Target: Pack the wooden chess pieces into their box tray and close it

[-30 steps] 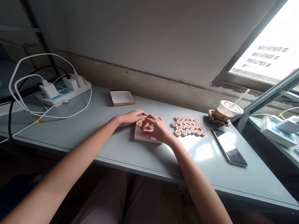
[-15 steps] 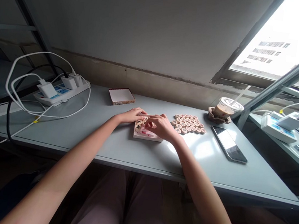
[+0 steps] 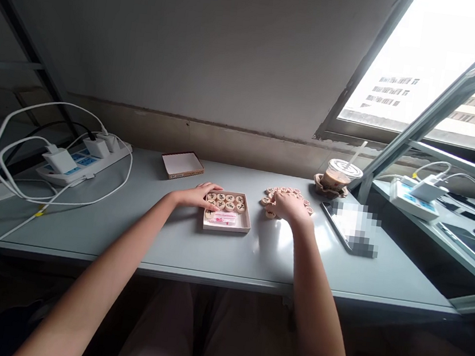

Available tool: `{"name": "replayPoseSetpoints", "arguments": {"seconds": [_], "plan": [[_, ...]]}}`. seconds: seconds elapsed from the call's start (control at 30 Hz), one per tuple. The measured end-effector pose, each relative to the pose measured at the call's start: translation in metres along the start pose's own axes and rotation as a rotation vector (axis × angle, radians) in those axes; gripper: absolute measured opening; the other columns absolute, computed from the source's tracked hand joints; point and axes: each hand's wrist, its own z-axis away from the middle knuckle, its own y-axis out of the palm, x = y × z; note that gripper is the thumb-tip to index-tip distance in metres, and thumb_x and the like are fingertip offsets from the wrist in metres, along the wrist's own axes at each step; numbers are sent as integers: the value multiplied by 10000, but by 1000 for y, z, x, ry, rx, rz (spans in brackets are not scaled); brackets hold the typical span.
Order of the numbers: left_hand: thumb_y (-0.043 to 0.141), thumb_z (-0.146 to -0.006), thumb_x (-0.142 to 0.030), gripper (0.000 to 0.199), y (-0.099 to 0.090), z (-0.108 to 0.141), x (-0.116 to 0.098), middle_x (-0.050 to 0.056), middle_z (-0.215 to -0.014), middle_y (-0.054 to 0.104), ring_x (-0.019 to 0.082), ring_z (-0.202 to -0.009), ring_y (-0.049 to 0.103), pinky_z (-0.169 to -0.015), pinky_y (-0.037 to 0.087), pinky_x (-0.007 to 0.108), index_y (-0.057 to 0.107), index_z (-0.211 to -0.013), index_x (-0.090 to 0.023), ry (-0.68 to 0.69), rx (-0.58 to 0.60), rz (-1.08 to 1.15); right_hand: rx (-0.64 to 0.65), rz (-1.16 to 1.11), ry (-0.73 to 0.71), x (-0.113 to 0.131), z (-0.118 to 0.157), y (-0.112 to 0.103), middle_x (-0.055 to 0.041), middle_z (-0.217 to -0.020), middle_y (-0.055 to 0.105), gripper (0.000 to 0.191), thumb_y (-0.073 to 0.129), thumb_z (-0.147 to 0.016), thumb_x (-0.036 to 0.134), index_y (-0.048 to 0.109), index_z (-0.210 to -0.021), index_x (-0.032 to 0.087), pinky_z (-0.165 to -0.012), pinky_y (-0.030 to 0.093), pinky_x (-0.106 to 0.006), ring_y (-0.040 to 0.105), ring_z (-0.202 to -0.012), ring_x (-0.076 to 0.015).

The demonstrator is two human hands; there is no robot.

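Observation:
My left hand (image 3: 197, 195) grips the back left corner of a shallow white box (image 3: 226, 228), its thumb over the side wall. Inside the box, round wooden Chinese chess pieces (image 3: 229, 206) with dark characters lie in rows along the back. A small clear plastic packet with pink print (image 3: 223, 217) lies in front of them. To the right, my right hand (image 3: 289, 206) is over a cluster of loose Chinese chess pieces (image 3: 270, 213), fingers curled down and closed on pieces at its left side. The hand hides part of the cluster and what exactly its fingertips hold.
A box lid (image 3: 182, 165) lies inside up at the back. An iced drink cup (image 3: 336, 176) in a cardboard holder and a phone (image 3: 350, 229) are at the right. At the left is a power strip (image 3: 83, 162) with looping white cables (image 3: 55, 202).
My right hand has moved right, from inside the box to the loose pieces. More pieces in the box now show. My left hand stays at the box's left corner. The view has shifted slightly.

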Motion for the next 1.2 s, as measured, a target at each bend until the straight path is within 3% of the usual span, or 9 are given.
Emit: {"name": "replayPoseSetpoints", "arguments": {"seconds": [0.13, 0.3, 0.4, 0.53, 0.63, 0.73, 1.0, 1.2], "plan": [[617, -672, -581, 750, 0, 0, 1, 29, -1381, 332, 273, -1300, 296, -1044, 315, 357, 353, -1319, -307, 13, 5, -5, -62, 13, -29, 8, -3, 3, -123, -969, 645, 268, 475, -847, 315, 610, -1022, 163, -779, 316, -331, 562, -912, -242], [614, -688, -566, 731, 0, 0, 0, 40, -1368, 342, 274, -1292, 305, -1039, 321, 369, 360, -1319, -300, 12, 3, -11, -133, 63, -42, 17, -6, 8, -146, -879, 652, 218, 432, -839, 166, 644, -858, 120, -765, 283, -335, 571, -847, -236], [623, -689, -547, 723, 0, 1, -2, 40, -1362, 349, 270, -1291, 305, -1040, 320, 365, 366, -1317, -295, 5, 4, -10, -183, -1, -87, 20, -5, 5, -115, -826, 659, 204, 466, -851, 220, 649, -830, 134, -746, 273, -331, 572, -788, -223], [609, -703, -554, 689, 1, -1, 2, 34, -1353, 369, 262, -1292, 307, -1035, 324, 359, 384, -1308, -312, 28, -10, -9, -277, -296, -347, 32, 3, -6, -35, -840, 658, 232, 505, -862, 390, 634, -926, 209, -729, 283, -284, 563, -748, -164], [595, -714, -569, 672, 2, -3, 6, 34, -1353, 375, 256, -1295, 304, -1042, 313, 362, 394, -1304, -319, 62, -19, -10, -262, -418, -631, 49, 10, -9, -15, -876, 660, 177, 563, -839, 339, 628, -958, 227, -704, 306, -251, 560, -728, -134], [599, -716, -564, 671, 2, -4, 8, 37, -1362, 366, 258, -1310, 276, -1058, 292, 371, 398, -1305, -314, 66, -23, -2, -219, -415, -767, 64, 12, -4, -13, -902, 668, 103, 603, -806, 241, 648, -897, 225, -668, 314, -237, 566, -721, -128], [578, -733, -560, 669, 2, -4, 11, 40, -1379, 348, 265, -1302, 287, -1017, 336, 359, 378, -1321, -311, 57, -5, 17, -283, -422, -816, 72, 9, 9, -26, -944, 671, 141, 632, -781, 207, 608, -920, 214, -708, 331, -239, 593, -793, -144], [570, -735, -574, 675, 1, -4, 11, 26, -1389, 340, 258, -1319, 255, -1041, 305, 348, 372, -1326, -316, 65, 0, -1, -279, -399, -845, 72, 8, 10, -16, -868, 671, 38, 620, -803, 230, 608, -814, 196, -685, 318, -235, 582, -761, -134]]}}
